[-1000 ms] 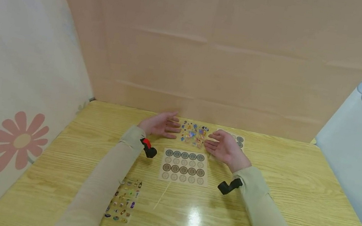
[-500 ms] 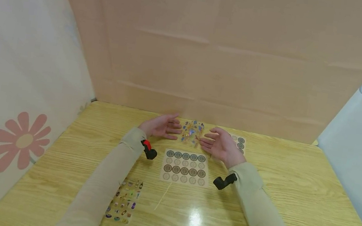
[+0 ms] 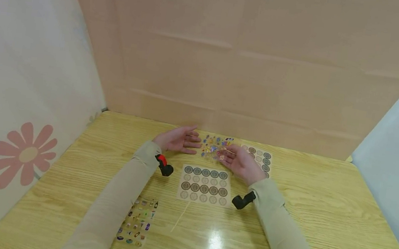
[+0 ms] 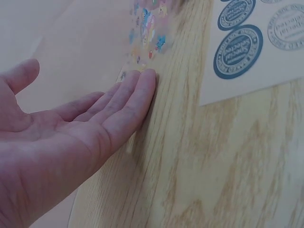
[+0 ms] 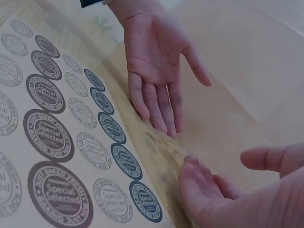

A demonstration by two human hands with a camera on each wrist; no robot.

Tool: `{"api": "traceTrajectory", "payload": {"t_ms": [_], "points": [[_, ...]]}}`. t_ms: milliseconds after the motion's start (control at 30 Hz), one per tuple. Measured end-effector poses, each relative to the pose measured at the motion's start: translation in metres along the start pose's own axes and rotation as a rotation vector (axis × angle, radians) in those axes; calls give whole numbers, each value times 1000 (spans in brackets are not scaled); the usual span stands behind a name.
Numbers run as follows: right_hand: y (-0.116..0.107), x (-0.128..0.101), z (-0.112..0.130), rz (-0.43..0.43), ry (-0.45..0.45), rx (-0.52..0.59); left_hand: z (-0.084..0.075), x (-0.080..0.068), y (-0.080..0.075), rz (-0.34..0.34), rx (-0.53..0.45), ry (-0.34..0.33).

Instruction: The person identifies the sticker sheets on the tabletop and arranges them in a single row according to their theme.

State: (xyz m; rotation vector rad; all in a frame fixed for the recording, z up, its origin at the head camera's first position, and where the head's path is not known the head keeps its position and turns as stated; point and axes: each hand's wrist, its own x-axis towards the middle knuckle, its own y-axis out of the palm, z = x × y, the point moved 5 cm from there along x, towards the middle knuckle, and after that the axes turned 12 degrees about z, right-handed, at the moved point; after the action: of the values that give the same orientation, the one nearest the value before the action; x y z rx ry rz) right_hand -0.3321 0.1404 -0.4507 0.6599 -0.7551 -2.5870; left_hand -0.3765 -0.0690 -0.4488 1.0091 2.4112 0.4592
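Observation:
A clear sheet of small colourful stickers (image 3: 213, 147) lies near the back of the table, between the two hands. My left hand (image 3: 179, 138) is at its left edge, fingers straight and thumb apart. In the left wrist view, the left fingertips overlap the near end of the sticker sheet (image 4: 148, 28). At the sheet's right side, my right hand (image 3: 241, 163) has its fingertips overlapping the clear film. The right wrist view shows that hand's thumb (image 5: 263, 157) standing apart from its gently bent fingers, with no pinch on the sheet.
A sheet of round labels (image 3: 206, 180) lies in front of the hands. Another label sheet (image 3: 266, 161) is partly behind the right hand. A second clear sticker sheet (image 3: 137, 226) lies by the left forearm. A brown paper-covered wall (image 3: 228, 82) rises behind the table (image 3: 310, 208).
My right hand has moved left to the sheet's edge. The clear sticker sheet looked narrower and bowed half a second ago and is spread wider now. The left hand has stayed nearly still.

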Motion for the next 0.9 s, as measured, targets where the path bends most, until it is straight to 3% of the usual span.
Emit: {"api": "traceTrajectory", "payload": {"t_ms": [167, 433, 633, 900], "points": [[1, 1, -3, 40, -11, -48, 0, 0, -1, -4, 1, 4], [0, 1, -6, -6, 0, -9, 0, -4, 1, -52, 21, -6], [4, -4, -1, 62, -18, -58, 2, -4, 1, -85, 70, -30], [11, -8, 9, 149, -53, -127, 3, -1, 7, -46, 201, -24]]}}
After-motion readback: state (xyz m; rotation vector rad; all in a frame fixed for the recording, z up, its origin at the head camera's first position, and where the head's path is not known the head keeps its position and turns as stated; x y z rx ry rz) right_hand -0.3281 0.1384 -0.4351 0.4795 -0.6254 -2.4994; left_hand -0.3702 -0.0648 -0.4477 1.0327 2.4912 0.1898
